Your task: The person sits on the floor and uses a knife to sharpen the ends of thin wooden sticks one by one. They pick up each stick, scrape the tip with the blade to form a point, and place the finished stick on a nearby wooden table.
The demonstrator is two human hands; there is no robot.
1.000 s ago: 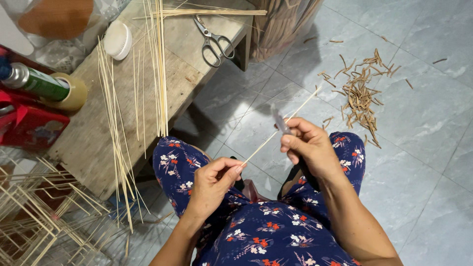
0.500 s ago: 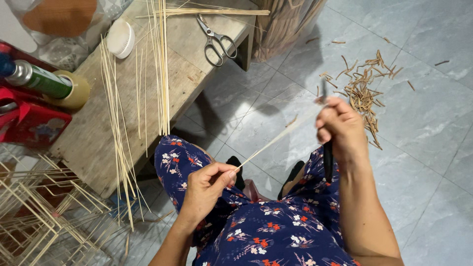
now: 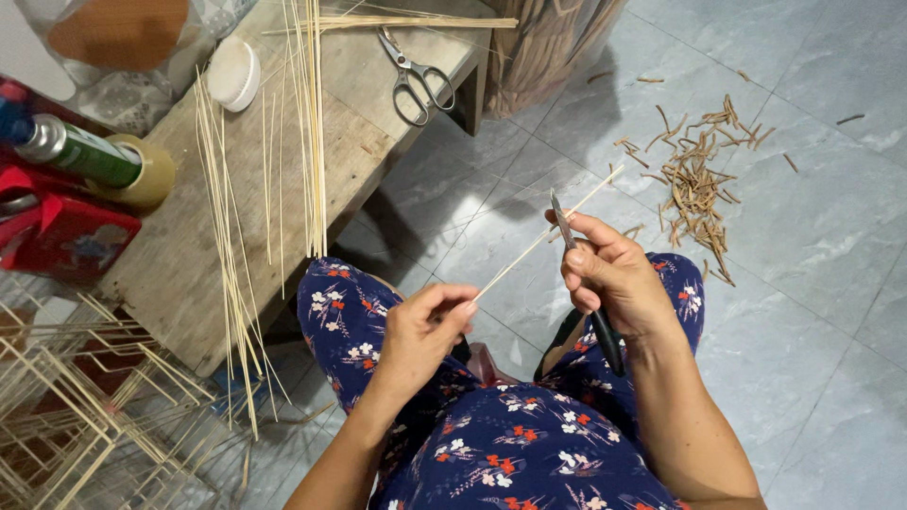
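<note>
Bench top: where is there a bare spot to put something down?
The wooden bench is bare at its near end, below the tape roll, left of the thin sticks. There is another patch between those sticks and the scissors. The far left corner is crowded. The floor tiles right of the shavings are bare.

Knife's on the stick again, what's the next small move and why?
Probably push the knife outward along the thin stick, away from the body. The right hand holds the blade against the stick partway up, the left hand pinches its near end, and shavings lie on the floor beyond.
</note>
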